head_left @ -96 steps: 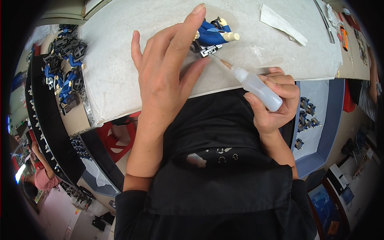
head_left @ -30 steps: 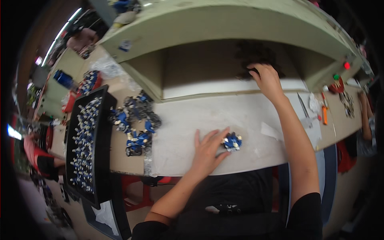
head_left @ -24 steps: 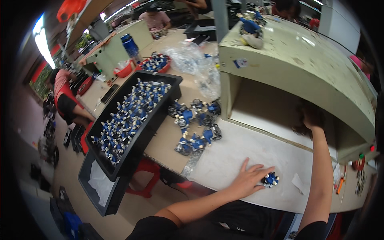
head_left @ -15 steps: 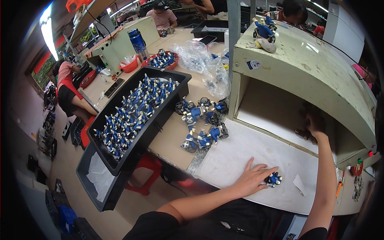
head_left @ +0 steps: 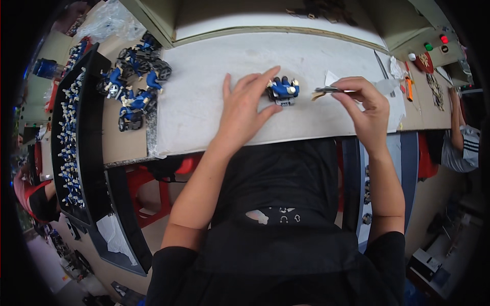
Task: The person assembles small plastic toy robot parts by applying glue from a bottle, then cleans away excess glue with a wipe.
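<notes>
A small blue-coated toy figure on a dark wheeled base point(head_left: 285, 90) rests on the white work surface point(head_left: 199, 122). My left hand point(head_left: 242, 109) is beside it, thumb and forefinger touching its left side while the other fingers stay spread. To its right, my right hand point(head_left: 370, 104) is raised a little and pinches a thin, flat, dark grey piece with a tan end point(head_left: 322, 91); its exact kind is too small to tell. A gap separates that piece from the toy. White paper scraps point(head_left: 331, 78) lie behind my right hand.
Several blue figures on wheeled vehicles point(head_left: 133, 99) cluster at the left. Beyond them stands a black tray point(head_left: 91, 137) full of blue figures. Brown pieces point(head_left: 326, 11) lie inside the cabinet point(head_left: 280, 31). On the right are tweezers point(head_left: 382, 65) and an orange cutter point(head_left: 409, 89).
My right hand has come out of the cabinet toward the toy with the flat piece in it. My left hand remains at the toy. The head view has turned down and right.
</notes>
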